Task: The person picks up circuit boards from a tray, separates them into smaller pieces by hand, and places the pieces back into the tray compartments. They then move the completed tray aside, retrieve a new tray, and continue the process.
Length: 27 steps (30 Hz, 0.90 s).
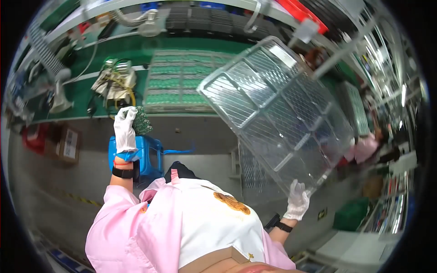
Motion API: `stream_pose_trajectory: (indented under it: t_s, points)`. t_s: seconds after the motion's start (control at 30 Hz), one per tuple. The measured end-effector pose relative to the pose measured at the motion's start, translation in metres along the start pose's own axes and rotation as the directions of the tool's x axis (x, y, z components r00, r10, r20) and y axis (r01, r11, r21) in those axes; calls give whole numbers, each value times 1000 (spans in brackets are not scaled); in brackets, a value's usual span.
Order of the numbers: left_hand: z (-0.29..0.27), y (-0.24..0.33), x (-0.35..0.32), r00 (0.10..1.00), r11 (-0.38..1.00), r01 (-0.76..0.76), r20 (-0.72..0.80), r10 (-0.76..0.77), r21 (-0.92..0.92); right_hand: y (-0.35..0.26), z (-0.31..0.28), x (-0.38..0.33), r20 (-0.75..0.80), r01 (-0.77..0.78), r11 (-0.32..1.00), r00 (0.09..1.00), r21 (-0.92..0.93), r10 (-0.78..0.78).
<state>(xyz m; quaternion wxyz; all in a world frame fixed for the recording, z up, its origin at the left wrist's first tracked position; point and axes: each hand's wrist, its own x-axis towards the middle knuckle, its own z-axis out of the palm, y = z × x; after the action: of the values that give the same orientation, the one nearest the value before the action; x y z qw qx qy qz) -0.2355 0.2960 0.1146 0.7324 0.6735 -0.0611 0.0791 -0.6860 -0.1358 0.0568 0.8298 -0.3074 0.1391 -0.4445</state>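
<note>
My left hand [124, 129], in a white glove, is raised near the bench edge and grips a small green circuit board [141, 121]. My right hand [298, 200], also gloved, holds a large clear plastic tray [277, 109] by its lower corner. The tray is tilted in the air at the right, its ribbed compartments showing nothing in them. On the green bench lies a flat tray of green circuit boards [182, 82], in rows, just beyond my left hand.
A bundle of yellow and white cables with a small fixture [114, 79] sits left of the board tray. A blue plastic stool [145, 154] stands below the bench edge. Cardboard boxes [68, 143] lie at lower left. Another person in pink [364, 148] works at the right.
</note>
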Motion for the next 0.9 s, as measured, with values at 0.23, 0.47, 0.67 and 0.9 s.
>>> stream_pose_trajectory:
  t_s: [0.23,0.47,0.67,0.9]
  points:
    - [-87,-18,7,963,997,44,-269,-28,56,156,108,182,151,-494,869,861,16,486]
    - [-95,-8,44,913,980,92,-407,-13,174,270,156,310,148,-555,803,795,-215,589]
    - [-100,-19,100,930,887,93,-358,85,453,300,100,394,-137,-494,529,807,-690,574]
    - [-54,-29,145,953,859,80,-290,82,505,327,107,372,-31,3,-160,977,-987,210]
